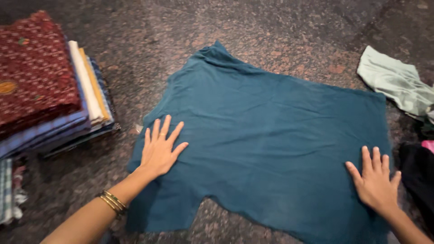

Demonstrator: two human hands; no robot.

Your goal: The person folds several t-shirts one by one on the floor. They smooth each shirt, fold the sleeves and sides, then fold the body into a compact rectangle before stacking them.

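The left hand point(159, 151) lies flat with its fingers spread, palm down on the left part of a teal garment point(266, 135); its grip is fully open and closes on nothing, only pressing the cloth. Gold bangles point(112, 201) circle that wrist. The right hand point(375, 181) rests the same way near the garment's right edge, fingers splayed, grip open, holding nothing. The teal garment is spread out nearly flat on a speckled dark stone floor point(280, 31), with a notch cut into its lower edge between the two hands. To the left, well apart from the garment, stands a stack of folded cloths point(45, 86) topped by a dark red patterned piece. At the upper right a pale green cloth point(395, 81) lies crumpled on the floor, and dark fabric point(418, 174) sits just beside the right hand.
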